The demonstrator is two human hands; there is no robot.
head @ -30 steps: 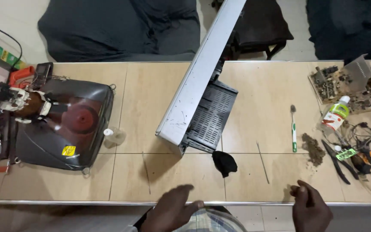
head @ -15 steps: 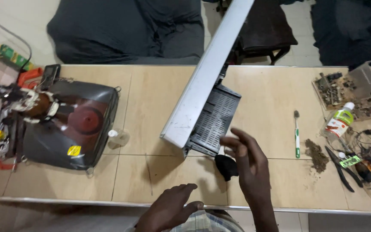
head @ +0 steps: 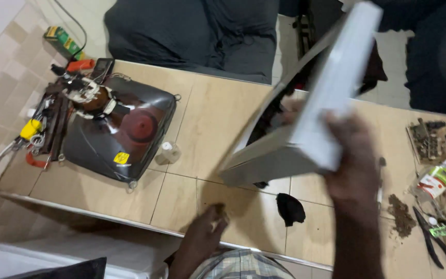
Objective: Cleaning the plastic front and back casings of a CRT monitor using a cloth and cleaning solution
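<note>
One hand, the right hand (head: 354, 165), apparently grips the blurred grey casing (head: 311, 119).

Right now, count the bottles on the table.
1: a small green-capped bottle lies at the table's right end, beside the tools. Others may hide behind the lifted grey casing.

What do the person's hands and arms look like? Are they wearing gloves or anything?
No gloves. The left hand and right hand are bare, and so are the forearms, with no watch or rings showing. The picture is blurry. A bit of checked shirt shows at the bottom.
</note>
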